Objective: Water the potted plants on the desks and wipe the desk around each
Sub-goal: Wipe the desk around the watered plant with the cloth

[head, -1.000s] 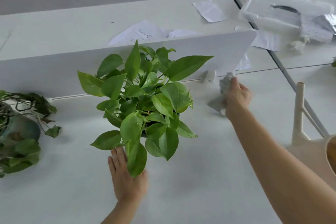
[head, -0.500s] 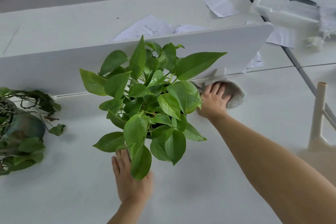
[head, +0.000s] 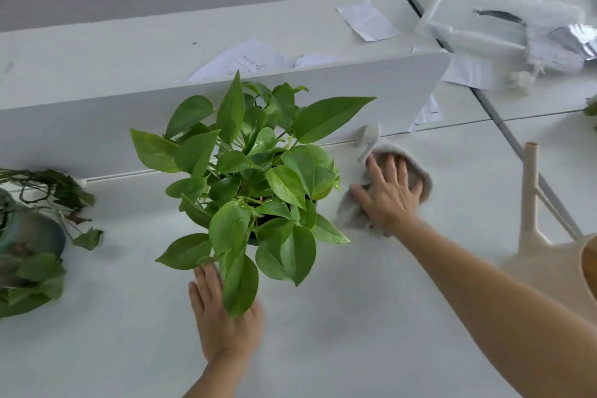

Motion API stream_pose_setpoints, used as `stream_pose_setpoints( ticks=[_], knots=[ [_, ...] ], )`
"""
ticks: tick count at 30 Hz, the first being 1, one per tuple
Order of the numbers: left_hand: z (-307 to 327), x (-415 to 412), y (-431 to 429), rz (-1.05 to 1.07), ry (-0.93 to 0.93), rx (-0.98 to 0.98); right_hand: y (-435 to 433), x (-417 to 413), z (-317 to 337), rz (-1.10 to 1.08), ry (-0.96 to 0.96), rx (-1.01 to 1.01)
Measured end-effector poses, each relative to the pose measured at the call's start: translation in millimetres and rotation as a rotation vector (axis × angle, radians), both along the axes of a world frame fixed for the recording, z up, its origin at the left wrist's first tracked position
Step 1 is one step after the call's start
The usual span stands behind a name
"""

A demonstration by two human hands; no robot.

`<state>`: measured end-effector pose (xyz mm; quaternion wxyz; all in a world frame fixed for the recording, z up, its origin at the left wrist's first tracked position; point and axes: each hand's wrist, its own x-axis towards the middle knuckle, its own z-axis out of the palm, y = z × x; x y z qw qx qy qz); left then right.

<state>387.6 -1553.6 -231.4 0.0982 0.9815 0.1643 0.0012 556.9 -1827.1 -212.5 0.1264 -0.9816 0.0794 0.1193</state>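
White desk (head: 323, 342), divider panel (head: 80, 126) along its back, leafy potted plant (head: 255, 191) just in front, left hand (head: 223, 317) flat at its near side, fingers straight, gripping nothing, right hand (head: 391, 197) spread-fingered, pressing grey cloth (head: 423, 174) onto desk right of plant.

The plant's (head: 252, 184) leaves hide its pot and the left hand's (head: 223, 323) fingertips. The watering can (head: 549, 255) runs off the right edge, and the wilted plant (head: 29, 255) off the left.
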Motion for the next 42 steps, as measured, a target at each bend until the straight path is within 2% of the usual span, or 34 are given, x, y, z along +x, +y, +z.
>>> stream_pose_setpoints(
  ticks=[2,6,8,10,12,14,17,19,21,23,25,27,28,30,32,34,36,38,41,42],
  knots=[
    [-4.1,1.0,2.1,-0.008,0.042,0.022,26.6,25.7,-3.2,0.031,0.035,-0.007],
    [-11.3,-0.6,7.3,0.003,0.13,0.071,80.1,-23.0,-7.1,0.442,0.036,-0.105],
    [-8.1,0.5,7.3,0.016,0.134,0.062,69.1,-49.8,-4.5,0.57,-0.013,-0.02],
    [-1.4,3.0,4.5,0.032,0.069,0.005,34.6,-51.2,2.9,0.591,-0.039,0.115],
    [3.5,4.0,3.3,0.022,0.007,-0.022,-6.8,-39.2,-0.8,0.524,-0.13,0.052],
    [3.1,3.6,2.0,0.003,0.003,-0.026,-50.2,-18.5,-7.4,0.338,-0.156,-0.088],
    [-0.7,6.1,3.8,0.014,0.058,-0.016,-72.3,-0.2,-13.8,-0.059,0.0,-0.136],
    [-3.7,4.4,6.6,0.017,0.106,0.012,-46.8,-9.6,-16.4,-0.173,0.048,-0.121],
    [-3.9,3.0,7.5,0.018,0.125,0.031,-11.5,-40.6,-19.8,-0.05,-0.013,-0.146],
    [-1.2,2.2,5.0,0.024,0.112,0.033,10.4,-85.1,-23.5,0.232,-0.106,-0.122],
    [2.3,3.2,2.7,0.026,0.074,0.022,-0.4,-104.9,-23.8,0.475,-0.095,-0.099],
    [4.0,3.6,1.5,0.017,0.054,0.003,-26.4,-87.2,-21.8,0.565,-0.068,-0.114],
    [4.9,4.0,0.8,0.017,0.048,-0.008,-35.8,-69.4,-19.1,0.508,-0.053,-0.137],
    [4.0,4.4,2.5,0.015,0.05,-0.026,-34.4,-23.7,-14.2,0.236,-0.018,-0.168],
    [3.3,6.4,2.6,0.004,0.045,-0.016,-7.0,16.8,-7.4,-0.092,0.075,-0.139],
    [2.5,6.2,3.0,0.005,0.041,-0.015,38.2,34.7,-6.1,-0.243,0.105,-0.084],
    [1.7,5.6,4.7,-0.003,0.035,-0.019,74.7,24.4,-7.4,-0.092,0.042,-0.116],
    [-1.3,4.0,6.4,-0.011,0.056,-0.002,86.8,-8.7,-10.2,0.214,-0.053,-0.105],
    [-4.7,2.1,7.9,0.006,0.073,0.01,55.7,-53.8,-13.0,0.638,-0.196,-0.091],
    [-4.4,1.8,8.4,0.006,0.073,0.01,36.3,-58.1,-13.4,0.728,-0.153,-0.089]
  ],
)
